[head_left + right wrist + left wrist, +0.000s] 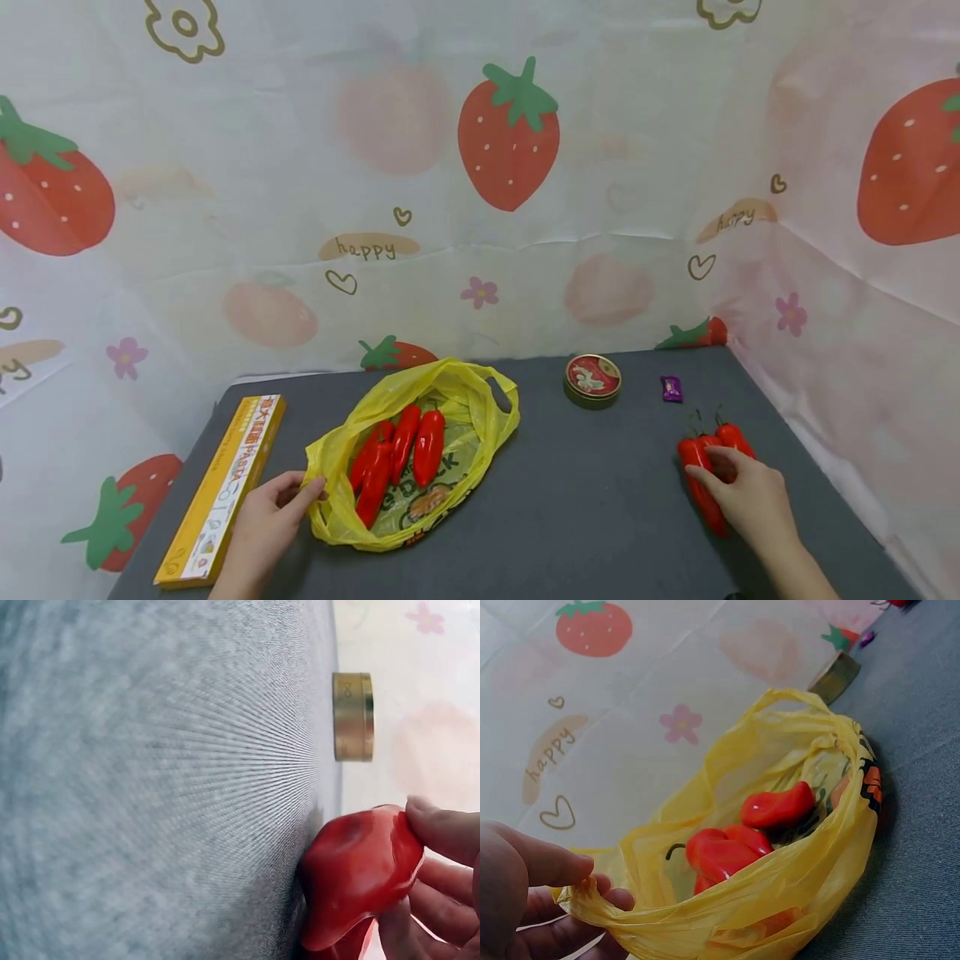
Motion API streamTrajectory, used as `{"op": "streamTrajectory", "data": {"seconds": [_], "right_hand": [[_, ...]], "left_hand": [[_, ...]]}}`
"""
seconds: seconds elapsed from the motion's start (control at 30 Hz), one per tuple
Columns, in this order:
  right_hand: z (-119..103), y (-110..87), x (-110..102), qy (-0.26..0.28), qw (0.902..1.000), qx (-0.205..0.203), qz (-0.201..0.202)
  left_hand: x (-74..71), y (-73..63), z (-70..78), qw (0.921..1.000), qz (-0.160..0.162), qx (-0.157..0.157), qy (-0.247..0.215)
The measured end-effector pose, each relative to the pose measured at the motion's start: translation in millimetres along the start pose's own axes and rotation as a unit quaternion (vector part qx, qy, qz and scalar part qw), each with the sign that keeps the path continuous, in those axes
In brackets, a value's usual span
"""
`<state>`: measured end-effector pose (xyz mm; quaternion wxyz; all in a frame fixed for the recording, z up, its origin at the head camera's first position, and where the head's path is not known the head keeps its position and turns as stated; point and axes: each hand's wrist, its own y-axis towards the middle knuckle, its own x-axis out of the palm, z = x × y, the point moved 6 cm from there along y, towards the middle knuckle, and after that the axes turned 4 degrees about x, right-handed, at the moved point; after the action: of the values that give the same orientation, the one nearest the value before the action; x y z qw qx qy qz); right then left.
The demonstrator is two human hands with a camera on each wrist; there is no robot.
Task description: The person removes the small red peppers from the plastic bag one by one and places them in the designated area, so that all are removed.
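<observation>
My left hand (266, 521) pinches the left rim of a yellow plastic bag (330, 458) between thumb and fingers. The bag lies with its mouth wide, and several glossy red peppers (429, 446) rest inside. In the left wrist view, the bag's gathered edge (592, 904) is between the fingers. At the table's right side, my right hand (753, 504) grips a long red pepper (701, 492) by its side. More red peppers (733, 437) lie against it, partly behind the fingers. The right wrist view shows the gripped pepper (352, 870) close to the tabletop, its far side hidden.
A yellow pasta box (225, 492) lies along the left edge of the dark grey table (570, 517). Toward the back stand a round tin (592, 381) with a red lid and a small purple wrapped packet (672, 388). A strawberry-printed cloth (420, 167) hangs behind.
</observation>
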<state>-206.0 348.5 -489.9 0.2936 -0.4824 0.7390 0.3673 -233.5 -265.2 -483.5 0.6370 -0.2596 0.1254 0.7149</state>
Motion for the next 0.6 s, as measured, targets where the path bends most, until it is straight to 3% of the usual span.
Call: {"op": "streamTrajectory", "data": {"seconds": [0.43, 0.6], "right_hand": [[1.8, 0.3, 0.2, -0.012, 0.9998, -0.014, 0.006], [4.8, -0.4, -0.2, -0.021, 0.9996, 0.003, -0.016]], "left_hand": [[0.3, -0.3, 3.1, 1.0, 0.006, 0.003, 0.002], [0.9, 0.1, 3.8, 1.0, 0.002, 0.001, -0.001]]}}
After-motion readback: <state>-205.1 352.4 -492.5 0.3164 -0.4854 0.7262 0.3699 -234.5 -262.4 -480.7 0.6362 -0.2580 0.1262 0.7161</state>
